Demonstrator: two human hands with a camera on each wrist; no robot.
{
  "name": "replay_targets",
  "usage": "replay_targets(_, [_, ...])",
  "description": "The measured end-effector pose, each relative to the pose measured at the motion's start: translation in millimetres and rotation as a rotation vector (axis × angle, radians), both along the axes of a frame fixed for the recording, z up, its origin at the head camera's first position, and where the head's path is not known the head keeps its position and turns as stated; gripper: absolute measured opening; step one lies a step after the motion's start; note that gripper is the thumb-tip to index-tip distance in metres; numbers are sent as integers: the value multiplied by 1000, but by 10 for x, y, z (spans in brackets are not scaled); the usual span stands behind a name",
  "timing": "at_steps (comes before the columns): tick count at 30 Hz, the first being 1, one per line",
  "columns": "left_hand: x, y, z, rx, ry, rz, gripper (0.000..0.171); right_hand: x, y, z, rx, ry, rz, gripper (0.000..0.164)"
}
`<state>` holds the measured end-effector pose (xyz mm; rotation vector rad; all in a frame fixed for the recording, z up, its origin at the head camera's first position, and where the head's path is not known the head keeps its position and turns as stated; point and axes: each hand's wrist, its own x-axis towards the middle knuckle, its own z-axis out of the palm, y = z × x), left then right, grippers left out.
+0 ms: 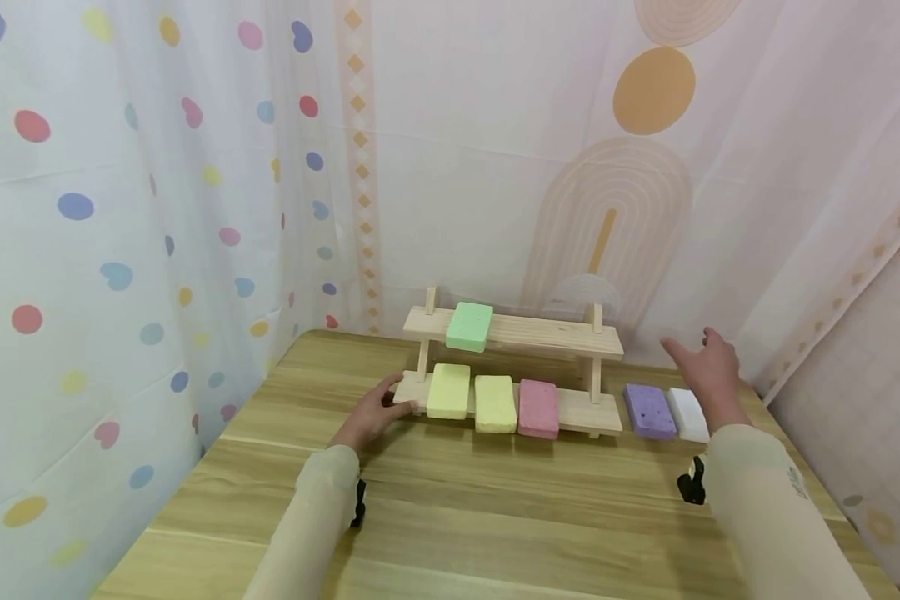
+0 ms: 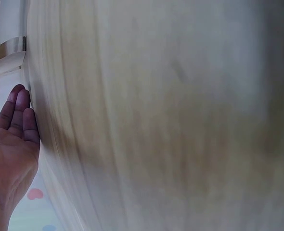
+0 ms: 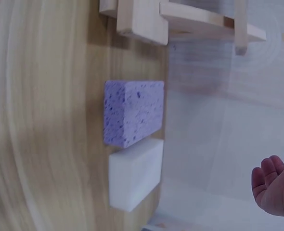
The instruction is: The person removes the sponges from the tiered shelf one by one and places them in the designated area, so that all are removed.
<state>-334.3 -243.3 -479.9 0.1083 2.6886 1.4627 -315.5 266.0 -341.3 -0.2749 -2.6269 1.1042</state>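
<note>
A two-tier wooden rack (image 1: pixel 521 327) stands on the table. My left hand (image 1: pixel 371 414) grips the left end of its lower shelf, thumb at the front edge; in the left wrist view three fingers (image 2: pixel 18 113) stretch out beside the wood. On the upper shelf lies a green sponge (image 1: pixel 469 326). Below it sit a yellow sponge (image 1: pixel 449 391), a second yellow sponge (image 1: pixel 496 404) and a pink sponge (image 1: pixel 538 408). My right hand (image 1: pixel 708 371) is raised with nothing in it, nearest a white sponge (image 3: pixel 136 174) and a purple sponge (image 3: pixel 134 113) lying on the table.
The wooden table (image 1: pixel 450 508) stretches in front of the rack. Patterned curtains (image 1: pixel 450 167) hang behind it and on both sides. The purple and white sponges lie side by side right of the rack.
</note>
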Motion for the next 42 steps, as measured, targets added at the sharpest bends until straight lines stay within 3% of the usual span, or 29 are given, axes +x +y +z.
replay_targets(19, [12, 7, 20, -4, 6, 6, 76, -144, -679, 338, -43, 101, 47, 88])
replay_targets(42, [-11, 22, -7, -15, 10, 9, 79, -221, -1271, 414, -136, 127, 111, 87])
